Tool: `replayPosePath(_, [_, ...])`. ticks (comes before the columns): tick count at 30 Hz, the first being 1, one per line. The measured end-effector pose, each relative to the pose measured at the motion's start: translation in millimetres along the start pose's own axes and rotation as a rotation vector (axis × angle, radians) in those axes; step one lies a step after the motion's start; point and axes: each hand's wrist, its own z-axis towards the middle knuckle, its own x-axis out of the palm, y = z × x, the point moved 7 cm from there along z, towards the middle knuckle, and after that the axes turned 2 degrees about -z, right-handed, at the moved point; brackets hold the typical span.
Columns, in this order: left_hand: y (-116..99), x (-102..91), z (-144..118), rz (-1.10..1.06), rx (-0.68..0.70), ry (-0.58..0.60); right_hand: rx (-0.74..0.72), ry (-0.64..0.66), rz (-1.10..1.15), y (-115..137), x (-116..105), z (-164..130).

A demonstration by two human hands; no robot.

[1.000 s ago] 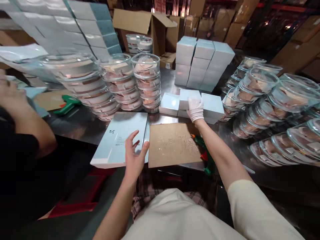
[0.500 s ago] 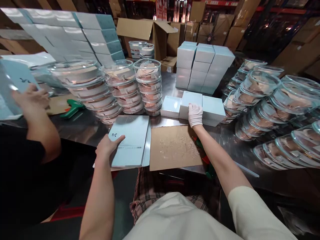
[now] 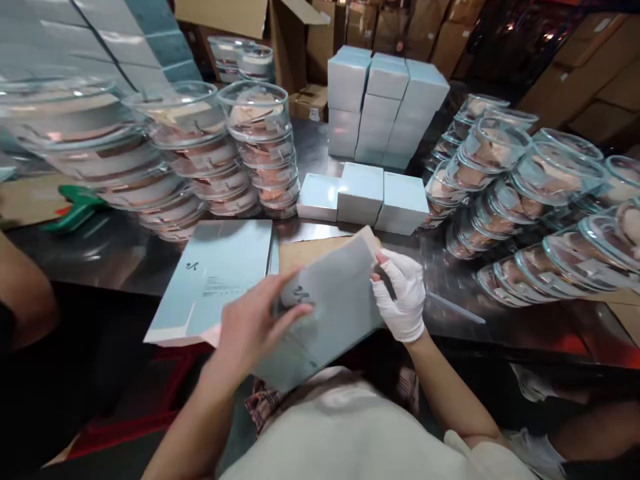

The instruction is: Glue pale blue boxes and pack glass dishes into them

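Steel table (image 3: 125, 253) | both hands' grip closed on flat carton (image 3: 335, 300), blurred, hiding cardboard (image 3: 300, 253)

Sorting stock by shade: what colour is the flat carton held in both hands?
Pale blue-grey flat carton, seen in the head view.

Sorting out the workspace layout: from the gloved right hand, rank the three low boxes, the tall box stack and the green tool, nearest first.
From the right hand:
1. Three low boxes, just beyond it on the table.
2. Tall box stack, farther back, behind those.
3. Green tool, far off at the left edge.
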Motion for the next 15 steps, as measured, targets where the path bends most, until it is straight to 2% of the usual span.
replayPosePath(2, [-6.3, 23.8, -16.1, -0.068, 0.072, 0.094, 0.076, 0.046, 0.063, -1.4, -8.8, -6.8])
replayPosePath(4, [2.6, 35.9, -30.5, -0.091, 0.085, 0.103, 0.203, 0.172, 0.194, -11.6, -10.5, -17.2])
replayPosePath(5, [8.7, 39.9, -36.3, -0.093, 0.090, 0.107, 0.284, 0.278, 0.300, -17.8, -7.1, -24.9])
replayPosePath(7, [16.5, 48.4, -46.3, -0.073, 0.131, 0.160, 0.453, 0.581, 0.582, -24.3, 9.0, -47.0])
replayPosePath(9, [15.0, 60.1, -57.1, -0.029, 0.221, 0.267, 0.563, 0.920, 0.877, -16.6, 27.3, -74.7])
replayPosePath(11, [10.1, 74.7, -70.8, 0.005, 0.292, 0.395, 0.618, 1.136, 1.095, -4.8, 39.4, -98.7])
replayPosePath(13, [9.8, 89.2, -85.7, 0.000, 0.278, 0.538, 0.654, 1.210, 1.215, 2.1, 45.5, -116.7])
replayPosePath(15, [16.8, 98.8, -101.0, -0.041, 0.193, 0.702, 0.658, 1.244, 1.266, 4.4, 42.5, -132.0])
